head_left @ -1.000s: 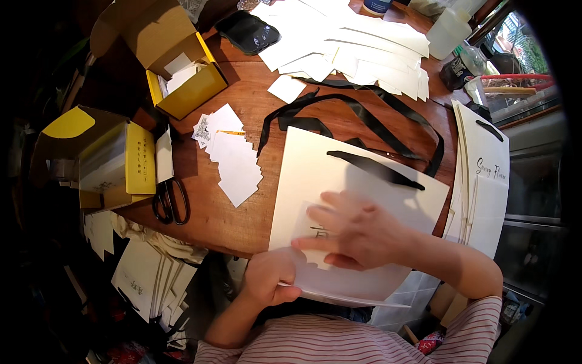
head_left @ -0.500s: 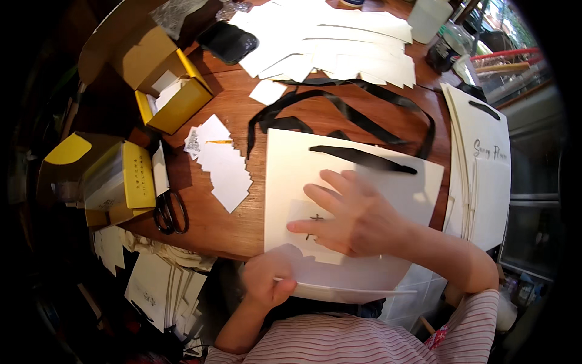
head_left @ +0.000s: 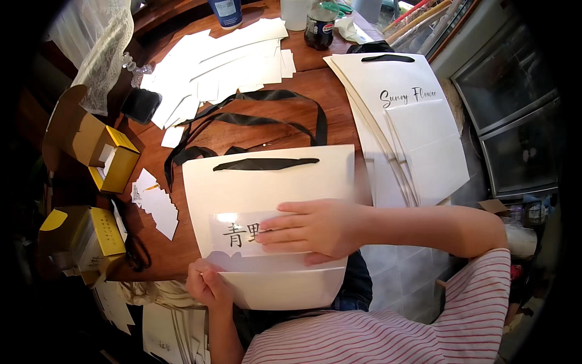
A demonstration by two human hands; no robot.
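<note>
A white paper bag (head_left: 273, 189) lies before me with its lower part over the table's near edge. A black ribbon handle (head_left: 267, 164) crosses its upper part. A clear glossy label (head_left: 217, 241) with large black written characters sits on the bag's front. My right hand (head_left: 315, 229) rests on the label, fingers stretched out toward the left and covering its right part. At the bag's lower left edge, my left hand (head_left: 207, 285) is closed on the bag, thumb on top.
Loose black ribbon (head_left: 267, 117) curls behind the bag. White sheets (head_left: 224, 64), a phone (head_left: 142, 105) and a dark drink bottle (head_left: 320, 27) lie farther back. Printed bags (head_left: 418, 142) stack at right. Left are small white cards (head_left: 159, 209), yellow boxes (head_left: 121, 161) and scissors (head_left: 138, 252).
The view has turned, so things sit farther left. My right hand has settled flat over the label and points left. My left hand still grips the bag's lower left edge.
</note>
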